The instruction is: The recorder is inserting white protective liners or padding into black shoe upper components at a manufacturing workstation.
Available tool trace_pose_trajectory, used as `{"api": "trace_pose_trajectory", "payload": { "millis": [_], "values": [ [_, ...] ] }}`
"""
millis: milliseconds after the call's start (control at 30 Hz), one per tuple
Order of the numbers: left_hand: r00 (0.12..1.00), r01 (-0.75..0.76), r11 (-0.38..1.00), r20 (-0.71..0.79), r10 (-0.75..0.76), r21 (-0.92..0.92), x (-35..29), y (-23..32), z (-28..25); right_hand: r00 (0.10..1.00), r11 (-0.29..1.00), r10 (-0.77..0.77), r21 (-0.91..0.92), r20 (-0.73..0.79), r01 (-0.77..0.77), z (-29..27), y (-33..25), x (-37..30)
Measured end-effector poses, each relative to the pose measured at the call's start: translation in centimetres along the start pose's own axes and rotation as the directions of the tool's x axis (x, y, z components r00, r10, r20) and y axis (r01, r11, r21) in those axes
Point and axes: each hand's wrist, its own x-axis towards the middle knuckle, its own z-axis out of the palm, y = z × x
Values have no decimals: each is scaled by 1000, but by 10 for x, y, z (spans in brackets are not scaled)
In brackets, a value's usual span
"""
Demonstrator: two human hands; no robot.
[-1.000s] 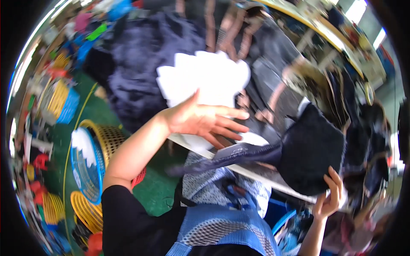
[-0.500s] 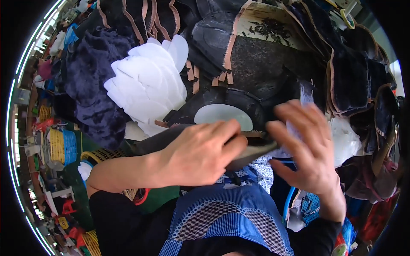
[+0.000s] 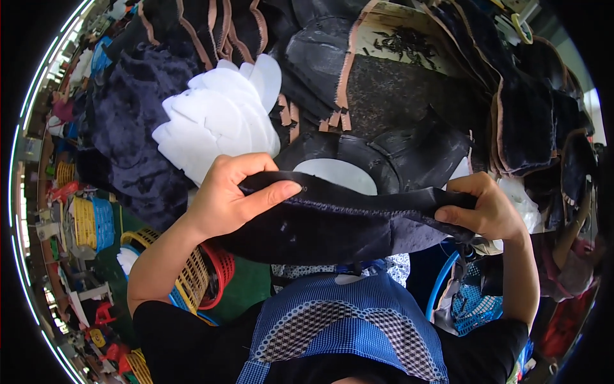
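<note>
While both my hands are engaged, the white pile [image 3: 217, 128], a fan of overlapping ovals, serves as the reference for position. The black piece [image 3: 307, 230] that I hold lies nearer my body than the white pile and extends to its right; it hangs as a soft, fleecy panel below a smooth band. My left hand [image 3: 224, 198] pinches the band near its left end, thumb flat on the face and fingers curled behind; my right hand [image 3: 489, 208] grips the other end likewise. Neither set of fingers is spread, and the band is drawn out between them.

To the right of the white pile, and beyond the black piece, a single white oval [image 3: 336, 174] lies on a smooth black part [image 3: 428, 150]; whether it is attached, I cannot tell. Purple plush cloth [image 3: 128, 141] is heaped to the left of the white pile, and a black panel with a tan zigzag edge [image 3: 348, 64] lies beyond it to the right.

As to progress, the pale stitched seam [image 3: 358, 210] joining band to fleece appears complete along the length between my thumbs; its ends are hidden by my grip. Most ovals visible here are judged unused, being loosely stacked within the white pile.
</note>
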Motion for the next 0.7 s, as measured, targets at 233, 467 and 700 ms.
{"api": "trace_pose_trajectory", "payload": {
  "millis": [233, 467, 700],
  "values": [
    [993, 118, 874, 30, -118, -472, 27, 4, 8, 898, 918, 35, 369, -438, 144, -24, 44, 11],
    [979, 164, 903, 179, -99, -398, 57, 33, 36, 313, 850, -451, -509, -836, -137, -44, 36, 31],
    [979, -37, 977, 190, 78, -211, 47, 51, 40, 394, 814, -507, -576, -767, -76, -65, 53, -26]
  ]
}}
